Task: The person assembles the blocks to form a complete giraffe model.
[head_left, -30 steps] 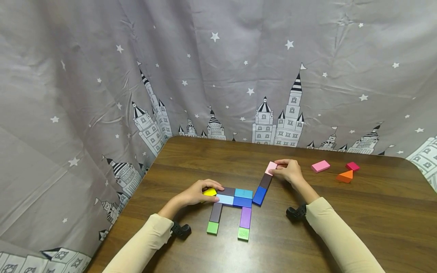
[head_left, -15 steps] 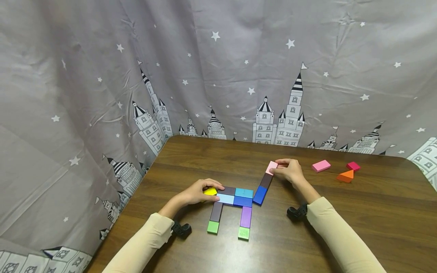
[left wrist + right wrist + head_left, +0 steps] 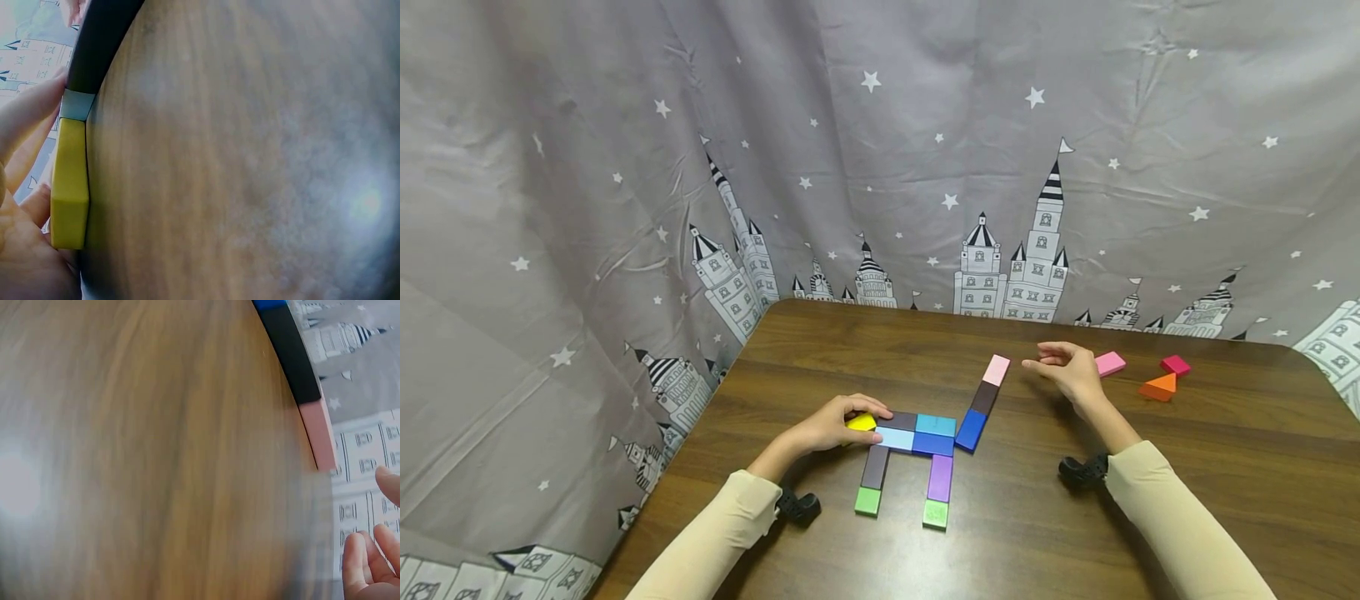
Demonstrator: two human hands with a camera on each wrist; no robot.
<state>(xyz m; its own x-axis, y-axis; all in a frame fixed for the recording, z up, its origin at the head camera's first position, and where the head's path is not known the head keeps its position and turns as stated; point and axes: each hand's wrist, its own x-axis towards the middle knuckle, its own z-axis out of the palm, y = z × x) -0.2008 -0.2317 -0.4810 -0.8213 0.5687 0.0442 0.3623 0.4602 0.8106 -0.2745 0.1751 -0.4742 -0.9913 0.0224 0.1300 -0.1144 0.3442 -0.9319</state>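
My left hand (image 3: 837, 422) arches over a yellow block (image 3: 861, 422), its fingertips resting at a dark block (image 3: 899, 420) and a light blue block (image 3: 895, 438). In the left wrist view, the yellow block (image 3: 70, 187) lies beside the palm. My right hand (image 3: 1067, 371) hovers to the right of a pale pink block (image 3: 997, 369), fingers loosely bent with nothing between them. That block ends a slanted row with a dark brown block (image 3: 984, 397) and a blue block (image 3: 972, 430). The right wrist view has the pale pink block (image 3: 319, 434) apart from the fingertips (image 3: 354, 550).
A teal block (image 3: 936, 425) and a blue one (image 3: 932, 443) join the flat figure. Below are dark and purple blocks (image 3: 940, 477) with green ends (image 3: 868, 501). At right lie a pink block (image 3: 1110, 364), an orange triangular block (image 3: 1159, 387) and a red block (image 3: 1176, 365). A curtain (image 3: 880, 167) hangs behind.
My right hand has let go of the pale pink block and moved right, partly covering the loose pink block. The pale pink block stays in line; my left hand has not moved.
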